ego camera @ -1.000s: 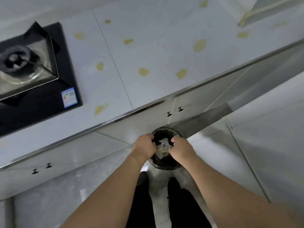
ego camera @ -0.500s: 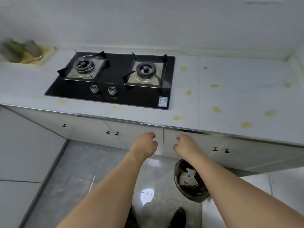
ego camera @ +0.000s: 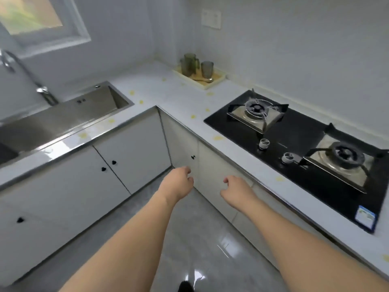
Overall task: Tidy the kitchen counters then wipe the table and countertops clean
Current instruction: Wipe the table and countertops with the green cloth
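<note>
The L-shaped desk (ego camera: 185, 102) wraps round ahead of both hands and off to the right of the right hand, white and dotted with yellow spots from the corner to the near edge beside the hob. These spots are what the wiping has to deal with, and no cloth or sponge shows anywhere, so the step in hand looks like fetching one. The sink (ego camera: 63, 121), well to the left of the left hand, is the likely place to wet it.

The gas hob (ego camera: 305, 144) sits beyond the right hand; wiping is best done around its black glass and knobs, not across the burners, working from the far wall toward the near edge so crumbs are not dragged over cleaned surface. The tray (ego camera: 200, 77), far ahead of both hands in the corner, carries a green jug, a glass and a spoon (it already looks orderly). Lifting it whole would let the desk beneath be wiped too.

The left hand (ego camera: 177, 182) and right hand (ego camera: 237, 191) hang in front of the lower cabinet doors, apart from each other, fingers loosely curled and holding nothing, touching neither desk nor doors.
</note>
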`<state>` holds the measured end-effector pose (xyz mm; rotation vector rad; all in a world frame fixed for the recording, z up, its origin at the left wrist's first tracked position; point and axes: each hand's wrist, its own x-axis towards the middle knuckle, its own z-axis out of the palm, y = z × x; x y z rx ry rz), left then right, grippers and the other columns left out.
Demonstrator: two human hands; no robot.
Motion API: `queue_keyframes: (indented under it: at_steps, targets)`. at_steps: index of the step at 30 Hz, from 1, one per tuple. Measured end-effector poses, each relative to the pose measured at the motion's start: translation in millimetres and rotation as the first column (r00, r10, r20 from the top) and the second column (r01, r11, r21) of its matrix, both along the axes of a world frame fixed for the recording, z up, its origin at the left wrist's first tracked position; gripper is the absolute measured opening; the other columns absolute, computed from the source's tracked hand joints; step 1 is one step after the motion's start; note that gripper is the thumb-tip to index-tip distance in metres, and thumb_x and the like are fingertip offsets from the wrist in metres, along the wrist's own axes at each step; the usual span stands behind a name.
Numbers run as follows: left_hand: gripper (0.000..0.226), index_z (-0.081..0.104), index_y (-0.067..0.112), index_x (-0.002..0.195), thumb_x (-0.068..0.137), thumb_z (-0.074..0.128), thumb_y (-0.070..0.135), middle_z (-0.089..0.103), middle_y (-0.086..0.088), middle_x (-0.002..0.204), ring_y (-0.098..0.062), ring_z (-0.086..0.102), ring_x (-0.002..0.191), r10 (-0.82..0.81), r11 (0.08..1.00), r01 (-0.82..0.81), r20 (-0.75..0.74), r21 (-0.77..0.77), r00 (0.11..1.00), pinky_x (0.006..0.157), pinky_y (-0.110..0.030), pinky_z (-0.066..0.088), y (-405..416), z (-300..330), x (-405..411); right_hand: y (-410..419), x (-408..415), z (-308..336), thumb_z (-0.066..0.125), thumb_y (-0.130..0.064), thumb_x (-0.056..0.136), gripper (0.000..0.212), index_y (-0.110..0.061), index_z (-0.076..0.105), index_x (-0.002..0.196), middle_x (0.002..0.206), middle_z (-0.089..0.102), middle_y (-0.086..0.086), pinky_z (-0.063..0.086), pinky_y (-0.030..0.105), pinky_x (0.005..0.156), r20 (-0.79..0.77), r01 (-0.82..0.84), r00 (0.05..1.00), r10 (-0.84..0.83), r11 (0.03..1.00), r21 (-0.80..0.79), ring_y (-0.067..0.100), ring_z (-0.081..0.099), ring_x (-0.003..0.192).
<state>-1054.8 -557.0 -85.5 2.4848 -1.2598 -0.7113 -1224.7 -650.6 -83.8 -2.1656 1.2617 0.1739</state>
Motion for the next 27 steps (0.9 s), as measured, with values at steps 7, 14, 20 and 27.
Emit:
queue_keyframes:
  at_steps: [7,14,20,27]
  targets:
    - [0.041,0.052,0.011,0.136,0.098,0.044,0.022,0.057,-0.008,0.135,-0.027,0.054,0.122,0.262,0.965,-0.261,0.037,-0.035,0.964,0.097,-0.032,0.044,70.8,9.5,161.6,32.1,184.9,4.1,0.051,-0.019,0.088,0.045,-0.014,0.049,0.132,0.133,0.05,0.009,0.043,0.032,0.098,0.02,-0.263,0.964,0.263,0.965,-0.014,0.027,0.05,0.12]
    - [0.039,0.053,0.011,0.135,0.099,0.041,0.022,0.057,-0.008,0.135,-0.027,0.053,0.121,0.415,0.909,-0.416,0.073,-0.002,0.907,0.097,-0.033,0.045,107.8,2.2,267.5,43.2,320.5,-8.8,0.054,-0.021,0.087,0.035,-0.014,0.053,0.121,0.126,0.051,0.01,0.045,0.036,0.096,0.014,-0.455,0.89,0.455,0.89,0.005,0.028,0.053,0.112]
    - [0.034,0.056,0.01,0.127,0.099,0.042,0.022,0.061,-0.006,0.126,-0.026,0.057,0.111,0.506,0.861,-0.508,0.1,-0.01,0.856,0.092,-0.036,0.049,91.5,1.2,359.7,17.4,434.7,-18.8,0.049,-0.02,0.09,0.043,-0.014,0.047,0.133,0.134,0.046,0.007,0.045,0.036,0.095,0.033,-0.552,0.833,0.552,0.834,0.013,0.026,0.052,0.116]
    - [0.035,0.057,0.014,0.13,0.098,0.046,0.023,0.061,-0.004,0.131,-0.025,0.056,0.118,0.607,0.791,-0.61,0.195,-0.056,0.77,0.093,-0.032,0.046,67.8,42.9,486.5,-24.1,586.0,22.2,0.048,-0.016,0.089,0.046,-0.013,0.046,0.136,0.137,0.048,0.006,0.043,0.033,0.094,0.132,-0.618,0.776,0.617,0.785,-0.033,0.024,0.05,0.12]
